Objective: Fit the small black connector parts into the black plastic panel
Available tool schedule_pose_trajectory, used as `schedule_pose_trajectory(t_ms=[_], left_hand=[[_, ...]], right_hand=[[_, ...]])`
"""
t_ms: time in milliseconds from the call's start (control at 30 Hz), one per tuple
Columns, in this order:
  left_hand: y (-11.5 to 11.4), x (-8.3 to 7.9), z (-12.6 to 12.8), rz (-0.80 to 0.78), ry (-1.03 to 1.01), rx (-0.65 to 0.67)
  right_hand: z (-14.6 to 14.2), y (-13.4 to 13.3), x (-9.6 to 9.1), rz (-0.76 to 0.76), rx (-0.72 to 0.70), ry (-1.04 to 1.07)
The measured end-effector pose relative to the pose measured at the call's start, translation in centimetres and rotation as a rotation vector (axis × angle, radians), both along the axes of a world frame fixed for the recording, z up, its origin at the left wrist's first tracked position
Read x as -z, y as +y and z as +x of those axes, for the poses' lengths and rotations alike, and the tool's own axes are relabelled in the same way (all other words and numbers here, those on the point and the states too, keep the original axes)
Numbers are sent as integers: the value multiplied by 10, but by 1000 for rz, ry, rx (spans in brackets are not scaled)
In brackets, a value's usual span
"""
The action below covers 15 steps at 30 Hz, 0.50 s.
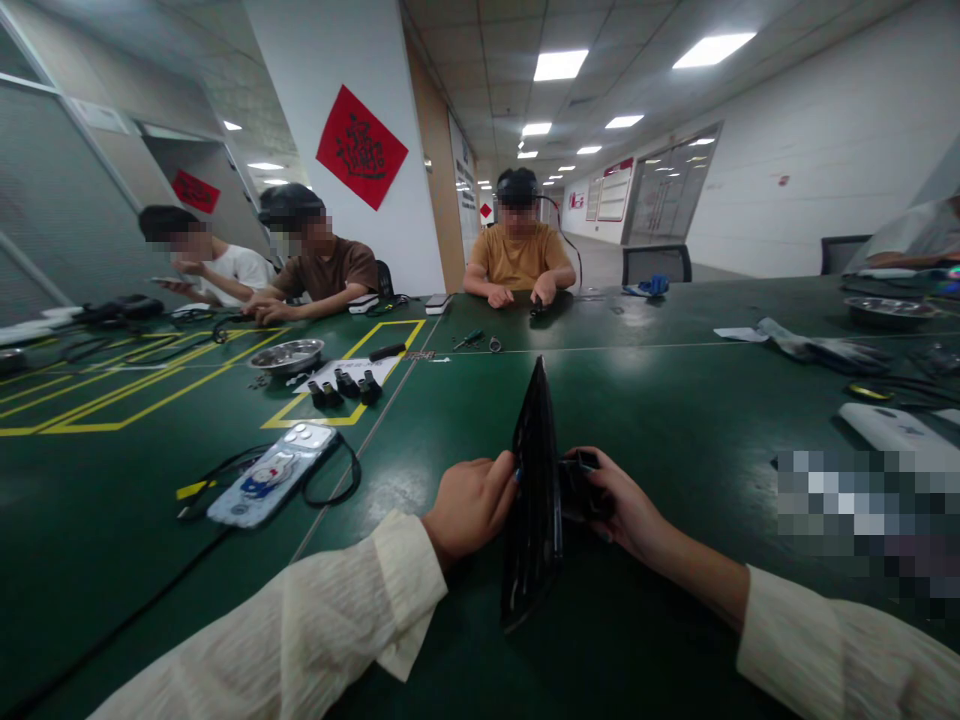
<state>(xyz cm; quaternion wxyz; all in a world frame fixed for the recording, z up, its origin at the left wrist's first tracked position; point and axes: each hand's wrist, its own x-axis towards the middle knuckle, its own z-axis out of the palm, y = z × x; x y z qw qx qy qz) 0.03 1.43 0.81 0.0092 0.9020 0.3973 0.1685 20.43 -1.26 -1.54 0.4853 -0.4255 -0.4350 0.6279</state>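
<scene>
A thin black panel (pixel 534 500) stands on edge in front of me, above the green table. My left hand (pixel 474 505) is closed, its curled fingers pressed to the panel's left face; the fingertips are partly hidden. On the other side, my right hand (pixel 622 505) grips a dark blocky part (pixel 583 487) that meets the panel's right face. Whether that part is fixed to the panel I cannot tell. To the left of my hands lies a phone in a clear cartoon case (pixel 276 475), with a black cable looped around it.
Several black cylindrical fittings (pixel 346 388) stand on a white sheet, beside a metal bowl (pixel 286 356). Small tools (pixel 471 340) lie ahead on the green table (pixel 442 420). A white device (pixel 900 435) and gloves (pixel 821 348) are at right. Co-workers sit across and to the left.
</scene>
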Motion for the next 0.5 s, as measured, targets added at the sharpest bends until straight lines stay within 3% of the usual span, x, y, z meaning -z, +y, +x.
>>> schedule_pose_trajectory(t_ms=[500], left_hand=[[0, 6, -1, -81, -83, -62]], right_hand=[[0, 2, 4, 13, -4, -27]])
